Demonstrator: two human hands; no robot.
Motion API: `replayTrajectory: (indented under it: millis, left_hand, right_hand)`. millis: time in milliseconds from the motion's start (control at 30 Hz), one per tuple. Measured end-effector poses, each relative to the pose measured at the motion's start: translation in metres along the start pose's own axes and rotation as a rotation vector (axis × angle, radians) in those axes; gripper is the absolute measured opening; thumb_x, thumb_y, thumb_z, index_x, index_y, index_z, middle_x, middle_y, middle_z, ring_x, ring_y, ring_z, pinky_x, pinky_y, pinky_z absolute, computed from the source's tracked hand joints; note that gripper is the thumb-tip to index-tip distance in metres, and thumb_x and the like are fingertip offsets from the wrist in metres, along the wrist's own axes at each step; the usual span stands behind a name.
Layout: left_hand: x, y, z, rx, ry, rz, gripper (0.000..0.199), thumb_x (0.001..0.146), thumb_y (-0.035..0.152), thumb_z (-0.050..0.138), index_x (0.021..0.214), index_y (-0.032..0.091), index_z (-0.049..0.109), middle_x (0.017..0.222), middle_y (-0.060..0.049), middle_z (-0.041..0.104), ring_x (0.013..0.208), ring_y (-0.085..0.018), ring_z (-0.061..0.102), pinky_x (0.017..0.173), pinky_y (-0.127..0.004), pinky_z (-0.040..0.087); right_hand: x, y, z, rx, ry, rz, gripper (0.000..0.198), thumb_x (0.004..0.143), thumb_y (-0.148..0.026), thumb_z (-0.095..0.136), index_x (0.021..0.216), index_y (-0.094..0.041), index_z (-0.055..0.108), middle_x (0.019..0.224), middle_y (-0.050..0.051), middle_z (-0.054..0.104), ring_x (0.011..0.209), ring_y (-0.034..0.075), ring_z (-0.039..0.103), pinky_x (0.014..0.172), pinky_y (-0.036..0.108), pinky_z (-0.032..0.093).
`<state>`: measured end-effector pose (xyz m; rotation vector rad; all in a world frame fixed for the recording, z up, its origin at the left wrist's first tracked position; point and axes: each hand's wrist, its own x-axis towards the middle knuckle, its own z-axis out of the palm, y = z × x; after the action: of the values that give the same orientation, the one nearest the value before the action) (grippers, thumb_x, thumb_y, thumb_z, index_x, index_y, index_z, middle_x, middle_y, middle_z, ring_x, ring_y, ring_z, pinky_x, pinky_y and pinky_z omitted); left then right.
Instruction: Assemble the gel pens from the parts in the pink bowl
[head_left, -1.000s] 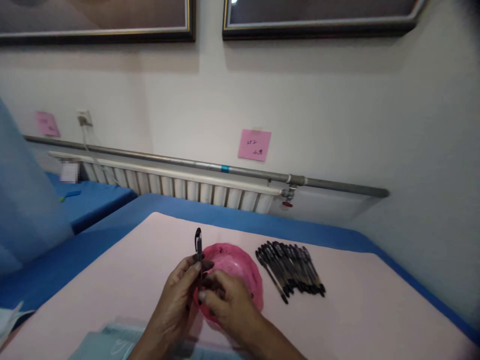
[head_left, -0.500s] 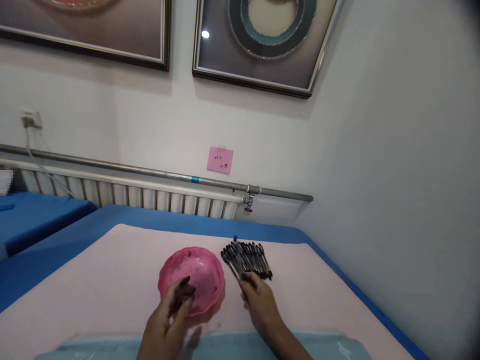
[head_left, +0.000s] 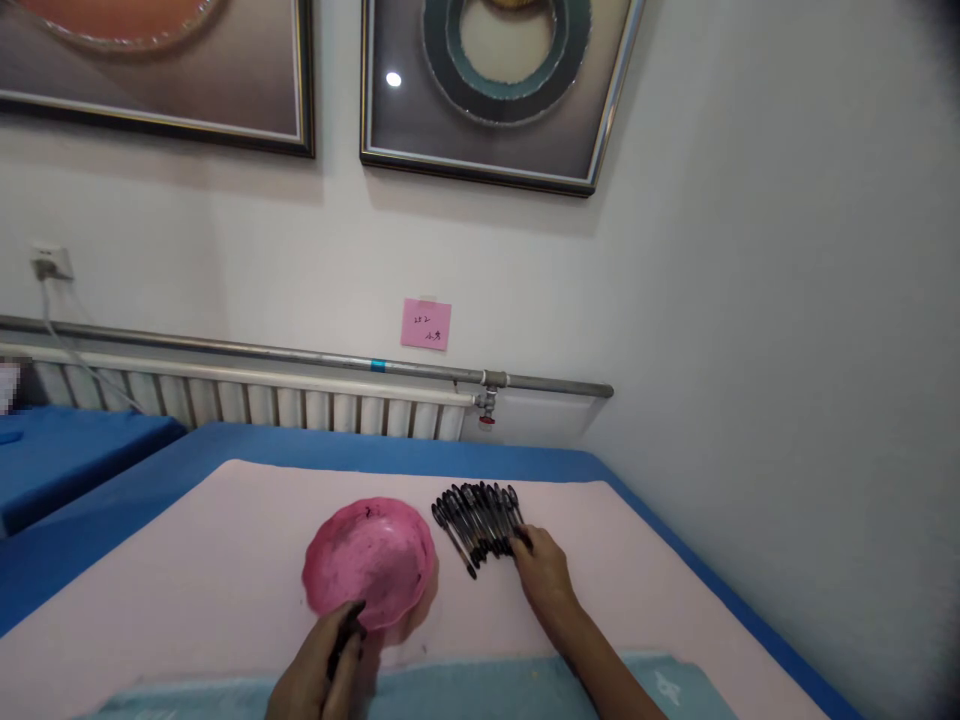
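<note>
Right hand (head_left: 546,572): fingertips reach the near end of the row of black pens (head_left: 480,520), touching the pens on its right side. The fingers are curled downward over the pen ends; whether they pinch one pen or only rest on the row cannot be told from this view.

Left hand (head_left: 324,672): closed on a small dark piece (head_left: 341,640), held between thumb and fingers just at the near rim of the pink bowl (head_left: 369,562). The piece looks like a pen part, but it is too small to identify.

Handling note (judgement): the pens lie side by side, touching. To work one pen without disturbing the others, the right fingertips should press on a single barrel at the outer edge of the row and draw it along its own axis, not sideways. The left hand should keep its grip low and close to the bowl rim, so that the small piece does not drop onto the mat.

Containers: one pink bowl, shallow, scalloped rim, upright on the pale pink mat (head_left: 187,570). A few dark specks or marks show inside; otherwise no contents are discernible. The pen row lies on the mat just right of the bowl, apart from it.

A pale teal sheet (head_left: 465,690) lies along the near edge.
</note>
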<state>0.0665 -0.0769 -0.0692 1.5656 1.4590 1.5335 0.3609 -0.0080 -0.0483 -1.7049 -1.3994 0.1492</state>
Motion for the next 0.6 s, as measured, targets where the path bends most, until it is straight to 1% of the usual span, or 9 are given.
replayTrajectory:
  millis: [67,200,267,333,400,500,533,600]
  left_hand:
    - [0.000,0.001,-0.001,0.012,-0.006,0.024,0.026,0.078,0.034,0.050,0.098,0.023,0.064,0.100,-0.006,0.070,0.092,-0.022,0.065,0.085,-0.029,0.047]
    - [-0.001,0.008,-0.007,0.032,-0.078,0.083,0.024,0.078,0.031,0.051,0.096,0.024,0.065,0.097,-0.006,0.071,0.089,-0.021,0.066,0.083,-0.028,0.049]
    - [-0.003,0.011,-0.014,0.047,-0.095,0.118,0.024,0.078,0.030,0.051,0.096,0.023,0.066,0.097,-0.006,0.071,0.089,-0.021,0.066,0.083,-0.028,0.049]
    - [-0.005,0.010,-0.024,0.074,-0.079,0.133,0.025,0.079,0.030,0.050,0.097,0.022,0.066,0.098,-0.007,0.071,0.089,-0.021,0.066,0.083,-0.028,0.049]
    - [-0.010,0.005,-0.036,0.112,-0.081,0.115,0.026,0.080,0.030,0.049,0.098,0.022,0.065,0.097,-0.007,0.071,0.087,-0.021,0.066,0.081,-0.028,0.050]
    - [-0.022,-0.006,-0.055,0.170,-0.078,0.050,0.026,0.078,0.032,0.051,0.098,0.023,0.065,0.098,-0.006,0.071,0.087,-0.021,0.067,0.080,-0.030,0.051]
    - [-0.027,-0.010,-0.060,0.181,-0.064,0.030,0.026,0.078,0.033,0.051,0.097,0.023,0.065,0.099,-0.006,0.071,0.087,-0.022,0.067,0.081,-0.030,0.052]
    - [-0.037,-0.015,-0.067,0.178,0.007,0.001,0.026,0.077,0.036,0.051,0.095,0.024,0.065,0.097,-0.005,0.072,0.088,-0.023,0.067,0.082,-0.032,0.051]
  right_hand:
    - [-0.012,-0.001,-0.005,-0.003,0.003,-0.023,0.025,0.077,-0.028,0.044,0.084,-0.016,0.065,0.087,0.010,0.067,0.083,0.022,0.061,0.074,0.031,0.046]
    - [-0.041,-0.008,-0.021,-0.009,0.006,-0.072,0.026,0.080,-0.032,0.043,0.086,-0.017,0.062,0.085,0.010,0.066,0.078,0.021,0.062,0.068,0.030,0.048]
    - [-0.056,-0.014,-0.030,-0.009,0.008,-0.128,0.024,0.081,-0.032,0.044,0.086,-0.017,0.062,0.084,0.010,0.066,0.076,0.021,0.062,0.068,0.031,0.049]
    - [-0.071,-0.020,-0.036,-0.007,-0.001,-0.197,0.022,0.081,-0.032,0.045,0.086,-0.019,0.062,0.085,0.009,0.066,0.076,0.021,0.062,0.068,0.031,0.049]
    - [-0.086,-0.025,-0.041,-0.004,-0.022,-0.248,0.020,0.082,-0.032,0.046,0.086,-0.021,0.061,0.084,0.008,0.066,0.076,0.022,0.063,0.068,0.031,0.050]
    - [-0.105,-0.031,-0.044,0.009,-0.049,-0.297,0.020,0.083,-0.033,0.046,0.087,-0.022,0.062,0.082,0.007,0.066,0.076,0.022,0.063,0.068,0.032,0.051]
    - [-0.110,-0.033,-0.044,0.014,-0.057,-0.308,0.020,0.084,-0.033,0.045,0.087,-0.022,0.062,0.082,0.007,0.066,0.076,0.022,0.063,0.068,0.032,0.051]
    - [-0.117,-0.035,-0.045,0.025,-0.069,-0.325,0.021,0.084,-0.033,0.045,0.087,-0.023,0.062,0.081,0.007,0.066,0.076,0.022,0.064,0.068,0.032,0.052]
